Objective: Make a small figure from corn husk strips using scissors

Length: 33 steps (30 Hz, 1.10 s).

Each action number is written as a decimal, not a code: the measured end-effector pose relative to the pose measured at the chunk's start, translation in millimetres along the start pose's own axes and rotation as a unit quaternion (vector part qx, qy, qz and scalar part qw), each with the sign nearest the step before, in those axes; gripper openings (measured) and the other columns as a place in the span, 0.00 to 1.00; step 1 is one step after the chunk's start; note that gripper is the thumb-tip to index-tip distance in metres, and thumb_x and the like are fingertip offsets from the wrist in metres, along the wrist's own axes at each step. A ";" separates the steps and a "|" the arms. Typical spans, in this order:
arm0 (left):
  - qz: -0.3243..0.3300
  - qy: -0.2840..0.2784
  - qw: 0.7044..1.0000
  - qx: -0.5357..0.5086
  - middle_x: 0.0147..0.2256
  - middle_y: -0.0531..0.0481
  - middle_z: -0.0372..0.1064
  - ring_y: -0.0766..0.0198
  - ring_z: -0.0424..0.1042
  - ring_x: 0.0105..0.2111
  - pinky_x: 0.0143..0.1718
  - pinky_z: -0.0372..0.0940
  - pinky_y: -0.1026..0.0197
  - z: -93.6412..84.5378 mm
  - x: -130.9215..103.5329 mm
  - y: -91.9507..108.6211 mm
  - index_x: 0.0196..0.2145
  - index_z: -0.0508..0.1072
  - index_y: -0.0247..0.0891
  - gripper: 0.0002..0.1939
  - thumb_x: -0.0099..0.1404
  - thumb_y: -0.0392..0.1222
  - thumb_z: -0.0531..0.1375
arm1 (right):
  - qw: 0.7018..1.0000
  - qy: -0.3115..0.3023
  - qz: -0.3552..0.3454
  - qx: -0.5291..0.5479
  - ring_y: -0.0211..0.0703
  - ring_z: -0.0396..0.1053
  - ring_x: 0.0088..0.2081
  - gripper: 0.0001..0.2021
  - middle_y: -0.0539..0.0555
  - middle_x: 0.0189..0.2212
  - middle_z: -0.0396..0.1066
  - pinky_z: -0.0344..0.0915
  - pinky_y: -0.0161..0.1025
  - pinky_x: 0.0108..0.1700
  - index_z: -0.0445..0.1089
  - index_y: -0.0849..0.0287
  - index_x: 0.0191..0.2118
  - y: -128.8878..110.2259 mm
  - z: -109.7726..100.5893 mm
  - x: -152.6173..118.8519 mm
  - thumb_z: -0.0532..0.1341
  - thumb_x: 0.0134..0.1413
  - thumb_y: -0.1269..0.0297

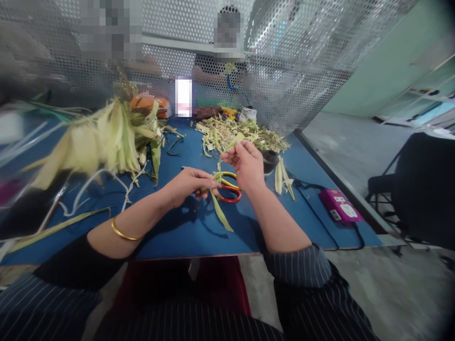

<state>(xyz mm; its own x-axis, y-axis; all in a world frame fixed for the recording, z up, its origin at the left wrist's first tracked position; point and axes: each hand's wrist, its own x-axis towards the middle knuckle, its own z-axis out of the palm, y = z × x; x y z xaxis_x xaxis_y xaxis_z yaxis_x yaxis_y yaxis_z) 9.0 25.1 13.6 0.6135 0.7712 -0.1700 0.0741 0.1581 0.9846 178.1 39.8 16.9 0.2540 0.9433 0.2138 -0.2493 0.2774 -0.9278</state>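
My left hand [194, 184] is closed in a pinch on a green husk piece [222, 214], whose pointed end hangs down over the blue table. Higher and to the right, my right hand [247, 163] pinches a pale green strip [232, 142]. A thin stretch of husk runs between the two hands. Scissors with red and yellow handles [231, 194] lie on the table just beneath and between them; my left hand hides part of their blades. Behind my right hand is a heap of small husk scraps [227, 130]. A dark round spool [269, 161] is partly hidden by that hand.
A large bundle of husks [113, 135] lies at the left. On the blue table [170, 241] are a purple box [341, 206] with a black cable and several husk pieces [283, 177]. A perforated metal screen [177, 57] stands behind, people beyond it. A black chair [415, 184] is at right.
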 end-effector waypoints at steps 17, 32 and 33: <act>0.013 0.098 0.980 -0.172 0.27 0.48 0.72 0.73 0.63 0.18 0.16 0.51 0.69 -7.8 3.7 0.8 0.28 0.73 0.32 0.10 0.54 0.43 0.64 | 0.825 -0.177 -0.247 -0.476 0.43 0.73 0.36 0.11 0.52 0.31 0.77 0.64 0.41 0.44 0.75 0.54 0.38 3.8 -12.3 0.4 0.55 0.56 0.66; 0.060 0.127 0.990 -0.002 0.23 0.47 0.72 0.71 0.65 0.18 0.18 0.58 0.68 -3.8 0.4 3.0 0.26 0.75 0.32 0.12 0.54 0.47 0.63 | 0.924 -0.293 0.033 -0.243 0.44 0.70 0.46 0.16 0.54 0.43 0.74 0.62 0.43 0.50 0.73 0.56 0.45 -15.7 -20.2 7.8 0.53 0.54 0.63; 0.063 0.115 0.991 0.014 0.23 0.47 0.72 0.70 0.66 0.18 0.18 0.58 0.68 -3.1 0.0 2.9 0.25 0.75 0.32 0.13 0.54 0.47 0.63 | 0.930 -0.283 0.055 -0.228 0.44 0.71 0.43 0.16 0.54 0.40 0.76 0.64 0.43 0.49 0.75 0.58 0.42 -17.2 -21.3 7.8 0.52 0.55 0.60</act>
<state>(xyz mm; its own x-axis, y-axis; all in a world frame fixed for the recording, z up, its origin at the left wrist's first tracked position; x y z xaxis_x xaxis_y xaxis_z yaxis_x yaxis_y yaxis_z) 6.7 27.5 16.3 0.4245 0.9043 -0.0465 0.0312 0.0367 0.9988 204.3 38.5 28.1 -0.3146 0.9420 0.1168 0.2099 0.1890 -0.9593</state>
